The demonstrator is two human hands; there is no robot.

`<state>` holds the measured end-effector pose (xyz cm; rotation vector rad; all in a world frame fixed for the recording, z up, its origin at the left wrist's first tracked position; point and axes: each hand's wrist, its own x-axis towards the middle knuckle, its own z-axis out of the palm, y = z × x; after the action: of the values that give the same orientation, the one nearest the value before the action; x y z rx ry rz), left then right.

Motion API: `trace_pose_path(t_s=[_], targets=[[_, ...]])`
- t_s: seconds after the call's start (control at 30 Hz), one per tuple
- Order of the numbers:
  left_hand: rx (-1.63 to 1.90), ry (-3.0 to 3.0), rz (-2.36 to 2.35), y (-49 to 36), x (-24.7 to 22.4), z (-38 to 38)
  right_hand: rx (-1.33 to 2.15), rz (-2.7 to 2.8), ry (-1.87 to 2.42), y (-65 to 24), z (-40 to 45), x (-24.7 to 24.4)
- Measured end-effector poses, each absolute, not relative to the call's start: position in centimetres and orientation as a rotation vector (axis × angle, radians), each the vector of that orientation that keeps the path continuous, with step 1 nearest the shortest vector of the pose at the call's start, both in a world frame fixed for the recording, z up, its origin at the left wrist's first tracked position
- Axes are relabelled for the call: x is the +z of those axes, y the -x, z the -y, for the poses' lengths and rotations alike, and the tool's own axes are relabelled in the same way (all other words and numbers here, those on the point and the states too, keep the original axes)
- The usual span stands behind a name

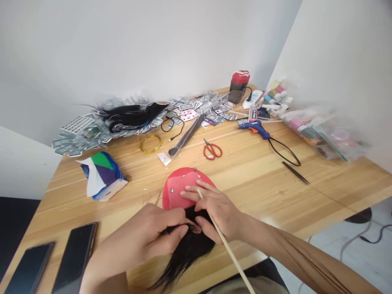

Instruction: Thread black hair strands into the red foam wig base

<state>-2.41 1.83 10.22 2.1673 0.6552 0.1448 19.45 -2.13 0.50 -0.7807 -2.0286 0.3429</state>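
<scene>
A red and pink rounded piece (180,192) with small shiny dots lies on the wooden table in front of me. Black hair-like strands (192,249) spread from its lower edge toward me. My left hand (162,230) pinches some of these strands between thumb and fingers. My right hand (216,208) is at the right of the piece, its fingers over the pink surface and its thumb against the strands. A thin pale stick (228,247) is held in my right hand and slants down to the right. A small brownish patch (196,228) shows between the hands.
Red-handled scissors (212,150), a gold wire coil (150,143), a blue glue gun (255,129) and black tweezers (295,172) lie beyond the hands. Two phones (75,257) are at the lower left, near a tissue pack (104,175). Scattered cards, a black hair bundle (134,116) and plastic bags (327,130) line the back.
</scene>
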Motion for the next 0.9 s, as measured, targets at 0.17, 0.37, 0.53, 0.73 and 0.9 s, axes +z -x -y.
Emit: trace_pose_path(t_s=[0.17,0.37,0.53,0.73,0.9], targets=[[0.441,-2.063,-0.799,4.5,11.1,-2.1,0.076,2.198,0.671,-18.7,3.0,0.0],[0.826,-2.106,-0.927,3.7,10.2,-2.9,-0.106,2.278,0.56,-17.8,4.1,-0.6],[0.677,-2.021,-0.924,1.8,8.8,-3.4,-0.14,2.312,0.378,-17.4,5.1,-1.6],[0.559,-1.954,-0.903,0.4,7.8,-3.3,-0.024,2.371,0.279,-17.0,6.4,-1.5],[0.618,-1.916,-0.908,0.0,7.5,-3.4,0.129,2.25,0.367,-18.7,7.2,1.6]])
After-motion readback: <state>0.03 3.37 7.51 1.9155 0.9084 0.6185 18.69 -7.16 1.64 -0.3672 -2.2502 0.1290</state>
